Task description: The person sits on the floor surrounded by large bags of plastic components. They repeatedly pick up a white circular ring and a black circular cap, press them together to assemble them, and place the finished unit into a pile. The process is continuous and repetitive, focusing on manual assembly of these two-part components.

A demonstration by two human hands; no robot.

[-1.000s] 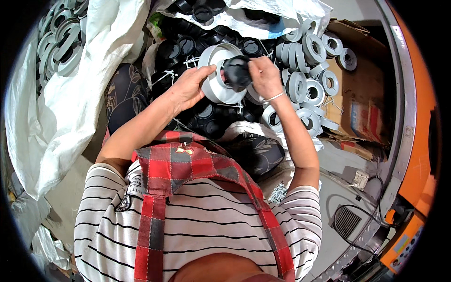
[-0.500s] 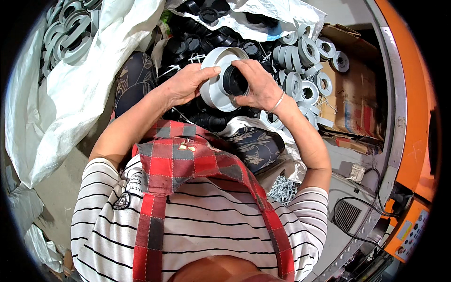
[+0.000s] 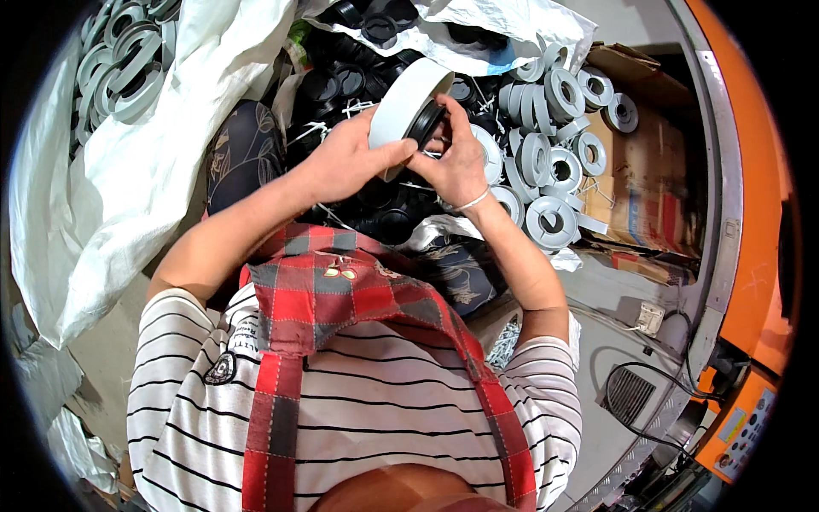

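Note:
My left hand (image 3: 351, 155) is closed on a wide light-grey plastic ring (image 3: 401, 102), tipped on its edge so its outer wall faces me. A smaller black plastic ring (image 3: 424, 125) sits against the right side of the grey one. My right hand (image 3: 459, 162) grips this black ring, with thumb and fingers bent around its edge. Both thumbs meet close to the lower end of the black ring. Whether the black ring is seated inside the grey one is hidden. Below the hands lies a heap of black ring-shaped parts (image 3: 345, 78).
Grey flanged rings (image 3: 550, 224) are piled on the right, beside an open cardboard box (image 3: 636, 183). A white sack (image 3: 162, 162) with more grey rings (image 3: 136, 72) stands at left. Thin white pins (image 3: 505, 343) lie by my right elbow. An orange machine (image 3: 751, 196) borders the right.
The grey ring has turned from facing me with its open side to standing on edge. My left hand has shifted right beneath it, and my right hand has turned around the black ring.

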